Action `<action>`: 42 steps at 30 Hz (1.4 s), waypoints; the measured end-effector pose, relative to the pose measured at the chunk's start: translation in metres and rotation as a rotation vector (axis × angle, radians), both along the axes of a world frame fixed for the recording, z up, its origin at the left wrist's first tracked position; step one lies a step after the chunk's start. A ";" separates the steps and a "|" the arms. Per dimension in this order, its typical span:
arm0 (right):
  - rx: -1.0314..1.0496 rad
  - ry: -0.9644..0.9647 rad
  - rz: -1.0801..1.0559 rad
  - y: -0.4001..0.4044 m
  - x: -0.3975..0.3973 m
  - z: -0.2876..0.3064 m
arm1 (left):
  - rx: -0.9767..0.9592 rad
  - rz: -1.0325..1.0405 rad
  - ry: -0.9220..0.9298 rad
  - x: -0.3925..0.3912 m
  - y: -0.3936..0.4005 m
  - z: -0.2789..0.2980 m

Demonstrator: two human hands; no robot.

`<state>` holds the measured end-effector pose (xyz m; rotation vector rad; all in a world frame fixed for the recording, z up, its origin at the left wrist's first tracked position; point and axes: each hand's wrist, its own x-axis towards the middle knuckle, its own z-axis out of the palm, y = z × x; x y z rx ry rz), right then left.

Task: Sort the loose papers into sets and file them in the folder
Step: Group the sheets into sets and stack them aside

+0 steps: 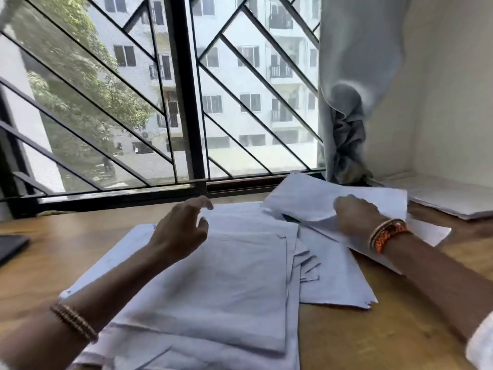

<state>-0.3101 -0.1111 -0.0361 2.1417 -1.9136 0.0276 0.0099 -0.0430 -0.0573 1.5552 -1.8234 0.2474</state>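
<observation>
Papers (226, 276) still loose on counter (66, 252); left hand (181, 228) relaxed apart, right hand (357, 214) gripping sheets (306, 196) at two o'clock; nothing visibly filed.

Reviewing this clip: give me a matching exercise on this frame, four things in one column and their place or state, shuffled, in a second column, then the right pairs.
Things:
1. left hand
2. right hand
3. dark flat object
4. curtain

Places or states:
A. hangs bunched in the corner to the right of the window
B. grips a lifted sheet at the far right of the paper spread
C. lies at the left edge of the wooden table
D. fingers relaxed above the large paper stack, holding nothing

Pairs: 1-D, 2-B, 3-C, 4-A
</observation>
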 end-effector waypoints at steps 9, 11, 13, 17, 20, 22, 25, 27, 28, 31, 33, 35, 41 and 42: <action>0.362 -0.157 0.447 0.073 0.093 0.046 | -0.130 0.288 -0.051 0.054 0.018 -0.009; 0.506 -0.127 0.573 0.097 0.134 0.038 | -0.125 0.323 -0.001 0.057 0.021 -0.011; 0.618 -0.054 0.624 0.109 0.168 0.026 | -0.130 0.347 0.069 0.060 0.022 -0.011; 0.543 0.056 0.677 0.120 0.208 0.006 | -0.133 0.384 0.140 0.062 0.019 -0.007; 0.438 0.010 0.714 0.120 0.212 0.007 | -0.136 0.406 0.119 0.062 0.019 -0.006; 0.435 -0.051 0.721 0.124 0.208 0.007 | -0.111 0.441 0.107 0.062 0.017 -0.004; 0.421 -0.045 0.737 0.139 0.203 0.002 | -0.043 0.471 0.119 0.064 0.012 -0.003; 0.355 0.006 0.792 0.146 0.204 0.001 | -0.020 0.475 0.119 0.066 0.012 -0.005; 0.297 0.005 0.817 0.147 0.205 0.003 | -0.017 0.479 0.127 0.067 0.012 -0.005; 0.261 -0.080 0.837 0.140 0.204 0.014 | -0.040 0.399 0.240 0.073 0.014 -0.002; 0.425 -0.253 0.806 0.127 0.199 0.023 | -0.092 0.303 0.370 0.078 0.016 0.008; 0.656 -0.489 0.774 0.114 0.189 0.033 | -0.173 0.272 0.523 0.085 0.020 0.021; 0.536 -1.127 0.761 0.068 0.151 0.067 | -0.131 0.058 1.287 0.100 0.031 0.019; 0.522 -1.366 0.784 0.060 0.144 0.075 | -0.041 -0.012 1.341 0.099 0.032 0.019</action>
